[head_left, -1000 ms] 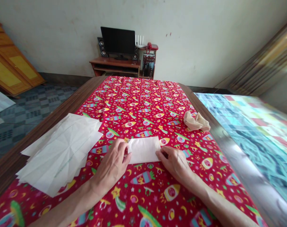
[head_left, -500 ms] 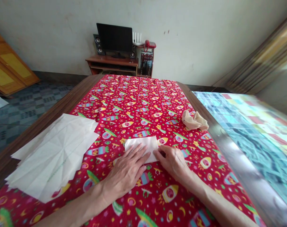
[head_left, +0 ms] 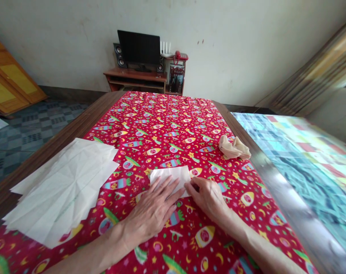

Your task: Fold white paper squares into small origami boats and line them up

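Observation:
A small folded piece of white paper [head_left: 168, 173] lies on the red patterned cloth in front of me. My left hand [head_left: 151, 209] rests flat on it, fingers stretched out and a little apart, covering its lower left part. At the paper's right edge, my right hand [head_left: 208, 196] is closed, with thumb and index finger pinched at the lower right corner. The fingertips partly hide that corner. To the left lies a loose pile of creased white paper sheets [head_left: 72, 179], apart from both hands.
The red cloth [head_left: 161, 133] covers a dark wooden table [head_left: 95, 106]. A crumpled cream-coloured piece [head_left: 235, 148] sits near the right edge. Beyond stand a desk [head_left: 138, 76] with a monitor [head_left: 139, 47] and a red telephone [head_left: 180, 56]. A bed [head_left: 287, 152] is on the right.
The left fingers have spread slightly more over the paper. The right hand keeps its pinch at the same corner. Otherwise the view has only shifted a little.

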A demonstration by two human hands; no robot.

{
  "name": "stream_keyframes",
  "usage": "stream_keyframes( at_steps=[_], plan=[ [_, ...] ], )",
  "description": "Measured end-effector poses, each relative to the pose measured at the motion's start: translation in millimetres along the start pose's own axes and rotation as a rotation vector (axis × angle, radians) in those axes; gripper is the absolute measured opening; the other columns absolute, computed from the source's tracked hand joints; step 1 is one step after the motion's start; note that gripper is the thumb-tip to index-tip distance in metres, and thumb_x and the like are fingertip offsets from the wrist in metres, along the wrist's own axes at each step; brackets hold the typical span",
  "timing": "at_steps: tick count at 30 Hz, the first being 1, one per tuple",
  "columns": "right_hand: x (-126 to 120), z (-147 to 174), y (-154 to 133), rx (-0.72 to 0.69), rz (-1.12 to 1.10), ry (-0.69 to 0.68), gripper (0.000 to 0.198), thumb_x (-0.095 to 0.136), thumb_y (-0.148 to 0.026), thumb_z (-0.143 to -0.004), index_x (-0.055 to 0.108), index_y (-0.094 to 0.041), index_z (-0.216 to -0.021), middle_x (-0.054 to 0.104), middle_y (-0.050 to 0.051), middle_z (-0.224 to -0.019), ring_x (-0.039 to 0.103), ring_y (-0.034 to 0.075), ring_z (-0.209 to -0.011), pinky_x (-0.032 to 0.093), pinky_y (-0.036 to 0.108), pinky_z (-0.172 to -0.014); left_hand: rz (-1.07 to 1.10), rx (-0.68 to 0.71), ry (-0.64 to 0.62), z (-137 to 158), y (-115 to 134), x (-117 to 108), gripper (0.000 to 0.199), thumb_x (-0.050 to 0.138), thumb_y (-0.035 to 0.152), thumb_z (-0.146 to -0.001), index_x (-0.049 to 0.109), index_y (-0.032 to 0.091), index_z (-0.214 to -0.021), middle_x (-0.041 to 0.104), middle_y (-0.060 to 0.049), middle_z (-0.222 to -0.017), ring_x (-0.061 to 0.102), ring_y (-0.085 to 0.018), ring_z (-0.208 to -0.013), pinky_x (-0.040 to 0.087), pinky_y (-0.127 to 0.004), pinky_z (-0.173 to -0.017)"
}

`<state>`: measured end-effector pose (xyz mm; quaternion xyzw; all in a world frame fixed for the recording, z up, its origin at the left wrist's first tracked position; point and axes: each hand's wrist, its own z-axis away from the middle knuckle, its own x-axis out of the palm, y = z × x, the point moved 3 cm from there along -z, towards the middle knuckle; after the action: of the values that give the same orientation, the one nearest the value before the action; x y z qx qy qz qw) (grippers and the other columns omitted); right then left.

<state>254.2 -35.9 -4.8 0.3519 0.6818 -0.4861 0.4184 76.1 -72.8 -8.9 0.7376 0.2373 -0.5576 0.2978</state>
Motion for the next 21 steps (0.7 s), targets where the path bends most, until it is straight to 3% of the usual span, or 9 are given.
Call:
stream_keyframes(
  at_steps=[5,7,9,12,15,18,21],
  plan=[
    [1.3,2.7,0.6,-0.041,0.027,0.016,0.027,0.051,-0.034,-0.09,0.058,-0.019,-0.069,0.057,-0.003,-0.055,0.049,0.009,-0.047,0.028,0.022,-0.048,0.054,0.107,-0.034,-1.4,0.3,0.5,0.052,0.046,0.024,-0.092,0.032,0.03,-0.142,0.031,0.002,-0.151,0.027,-0.023,-0.139,0.025,-0.048,-0.113],
    [-1.1,5.6,0.2,-0.081,0.045,0.075,0.02,0.048,-0.031,-0.091,0.063,-0.017,-0.091,0.065,0.002,-0.069,0.058,0.014,-0.059,0.037,0.023,-0.053,0.056,0.109,-0.037,-1.4,-0.9,2.3,0.052,0.047,0.024,-0.092,0.032,0.03,-0.141,0.033,0.002,-0.15,0.027,-0.023,-0.139,0.024,-0.049,-0.113],
    [-4.8,10.7,-2.6,-0.155,0.081,0.166,0.031,0.044,-0.027,-0.092,0.057,-0.014,-0.118,0.068,0.009,-0.095,0.063,0.02,-0.082,0.047,0.027,-0.066,0.049,0.106,-0.043,-1.1,-1.2,3.2,0.051,0.046,0.025,-0.093,0.032,0.029,-0.142,0.035,0.001,-0.149,0.028,-0.023,-0.139,0.025,-0.049,-0.113],
    [-6.4,22.4,-13.9,-0.367,0.087,0.225,0.043,0.038,-0.018,-0.093,0.043,-0.015,-0.136,0.06,0.013,-0.123,0.057,0.024,-0.11,0.049,0.037,-0.087,0.039,0.096,-0.042,-0.8,0.6,1.6,0.045,0.041,0.026,-0.095,0.035,0.028,-0.14,0.037,0.0,-0.148,0.03,-0.023,-0.138,0.027,-0.048,-0.113],
    [-0.8,35.0,-27.5,-0.578,0.054,0.112,0.048,0.036,-0.015,-0.094,0.035,-0.01,-0.142,0.051,0.015,-0.135,0.045,0.024,-0.127,0.044,0.04,-0.101,0.052,0.064,-0.017,-0.7,2.3,-2.3,0.039,0.039,0.028,-0.096,0.044,0.026,-0.135,0.045,-0.002,-0.143,0.03,-0.025,-0.138,0.027,-0.049,-0.113],
    [4.9,42.8,-30.2,-0.615,0.082,-0.038,0.059,0.043,-0.032,-0.095,0.026,-0.006,-0.146,0.034,0.017,-0.147,0.028,0.026,-0.138,0.038,0.041,-0.108,0.052,0.067,-0.002,-0.1,2.6,-3.8,0.038,0.042,0.026,-0.095,0.047,0.025,-0.132,0.048,-0.003,-0.14,0.029,-0.025,-0.138,0.027,-0.049,-0.114],
    [4.1,46.0,-21.4,-0.61,0.094,-0.119,0.071,0.045,-0.043,-0.093,0.019,-0.005,-0.148,0.022,0.017,-0.152,0.019,0.026,-0.141,0.035,0.04,-0.11,0.017,0.085,-0.002,2.6,0.3,-2.5,0.045,0.044,0.028,-0.094,0.039,0.025,-0.139,0.037,-0.003,-0.148,0.025,-0.025,-0.14,0.027,-0.048,-0.114]
  ],
)
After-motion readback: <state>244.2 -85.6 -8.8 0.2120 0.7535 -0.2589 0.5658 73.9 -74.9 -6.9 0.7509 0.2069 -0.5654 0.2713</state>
